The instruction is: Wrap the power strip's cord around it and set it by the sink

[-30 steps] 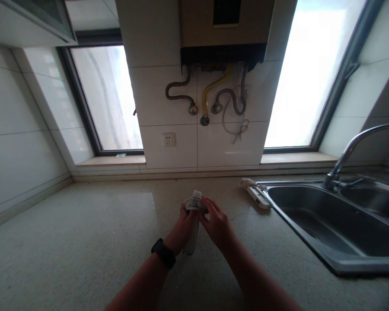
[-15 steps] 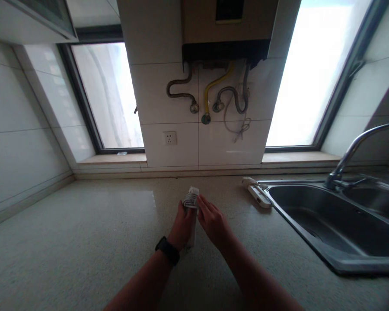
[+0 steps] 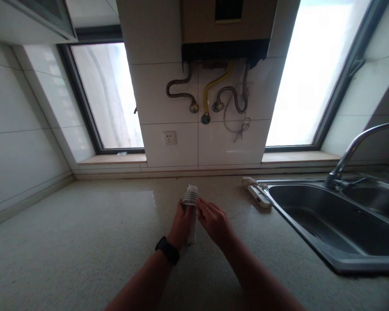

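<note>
Above the middle of the counter, my left hand [image 3: 181,222], with a dark watch on its wrist, is closed around a long white power strip [image 3: 192,235]. A white cord [image 3: 190,197] is wound in several turns around the strip's far end, just beyond my left fingers. My right hand [image 3: 215,219] comes in from the right, its fingers pressed together against the right side of the cord's turns. Its fingertips partly hide the cord, and my left hand covers much of the strip.
Another white power strip [image 3: 259,195] with a wound cord lies to the right, against the edge of the steel sink [image 3: 314,233]. A chrome faucet [image 3: 346,157] rises behind the sink. A wall socket [image 3: 170,138] and a water heater [image 3: 227,34] with hoses are on the tiled wall.
The wound end of the strip has shifted slightly up and left. My right hand has moved a little around the cord's right side; my left hand keeps its hold.
</note>
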Motion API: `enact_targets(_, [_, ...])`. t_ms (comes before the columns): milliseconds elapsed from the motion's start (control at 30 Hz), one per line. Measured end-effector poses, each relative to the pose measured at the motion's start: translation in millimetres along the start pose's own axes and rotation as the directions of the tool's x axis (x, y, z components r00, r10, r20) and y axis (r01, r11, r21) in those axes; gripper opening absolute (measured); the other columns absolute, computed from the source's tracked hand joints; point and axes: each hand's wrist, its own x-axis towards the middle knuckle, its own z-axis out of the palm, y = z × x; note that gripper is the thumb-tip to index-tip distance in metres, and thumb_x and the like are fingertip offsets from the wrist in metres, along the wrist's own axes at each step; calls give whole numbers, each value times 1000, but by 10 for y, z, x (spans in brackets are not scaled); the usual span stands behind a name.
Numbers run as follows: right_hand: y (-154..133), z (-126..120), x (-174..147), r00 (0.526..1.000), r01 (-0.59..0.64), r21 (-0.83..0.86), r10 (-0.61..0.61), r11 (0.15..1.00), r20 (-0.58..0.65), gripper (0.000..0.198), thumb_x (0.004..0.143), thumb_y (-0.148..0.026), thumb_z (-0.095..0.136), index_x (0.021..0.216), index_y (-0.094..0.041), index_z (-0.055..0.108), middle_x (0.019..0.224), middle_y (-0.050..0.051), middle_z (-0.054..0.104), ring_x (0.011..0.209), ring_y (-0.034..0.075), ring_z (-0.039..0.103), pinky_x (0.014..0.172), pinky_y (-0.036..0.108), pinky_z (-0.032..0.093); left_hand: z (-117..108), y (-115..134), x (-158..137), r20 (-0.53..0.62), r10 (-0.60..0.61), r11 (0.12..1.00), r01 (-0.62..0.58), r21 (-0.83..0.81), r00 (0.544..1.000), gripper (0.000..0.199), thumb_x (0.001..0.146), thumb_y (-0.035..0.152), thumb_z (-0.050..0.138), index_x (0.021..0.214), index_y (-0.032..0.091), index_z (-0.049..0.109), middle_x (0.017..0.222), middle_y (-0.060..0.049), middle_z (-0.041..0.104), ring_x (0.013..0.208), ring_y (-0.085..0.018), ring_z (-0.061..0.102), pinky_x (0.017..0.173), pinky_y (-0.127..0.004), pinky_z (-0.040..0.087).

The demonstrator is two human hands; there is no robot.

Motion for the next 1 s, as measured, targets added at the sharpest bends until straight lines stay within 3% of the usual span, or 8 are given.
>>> enact_targets(333, [-11, 49, -35, 991, -108, 118, 117, 987, -68, 23, 92, -12, 56, 115, -15, 60, 96, 8, 69, 89, 19, 65, 80, 33, 55, 43, 96, -52, 5, -44, 999, 44, -23, 999, 55, 91, 49, 58, 134, 16, 45, 126, -14, 57, 111, -21, 57, 95, -32, 44])
enact_targets(500, [-7, 21, -25, 997, -75, 137, 79, 988, -21, 19, 94, -11, 55, 112, -15, 58, 99, 7, 67, 92, 19, 63, 84, 34, 53, 37, 79, -36, 8, -16, 999, 16, -40, 1000, 54, 91, 49, 56, 133, 16, 45, 125, -13, 58, 110, -20, 57, 96, -31, 44])
enact_targets(633, [2, -18, 5, 999, -43, 164, 40, 986, 26, 21, 97, -12, 50, 117, -15, 58, 100, 9, 66, 93, 20, 61, 85, 36, 53, 24, 59, -31, 21, -58, 994, 60, -90, 998, 52, 90, 43, 56, 133, 16, 45, 125, -12, 58, 110, -21, 58, 97, -32, 44])
enact_targets(800, [36, -10, 4, 998, -64, 242, 57, 968, 38, 24, 100, -14, 47, 122, -15, 59, 101, 11, 65, 96, 20, 59, 86, 36, 52, 23, 88, -61, 35, -103, 988, 107, -113, 994, 54, 89, 42, 56, 135, 17, 44, 131, -13, 56, 116, -22, 57, 100, -34, 42])
enact_targets(1000, [26, -15, 9, 992, -124, 353, 118, 927, 39, 23, 101, -13, 45, 116, -17, 60, 100, 9, 65, 94, 18, 60, 85, 32, 51, 19, 145, -84, 79, -32, 996, 39, -83, 996, 51, 91, 40, 54, 135, 16, 43, 133, -12, 55, 121, -21, 53, 106, -33, 38])
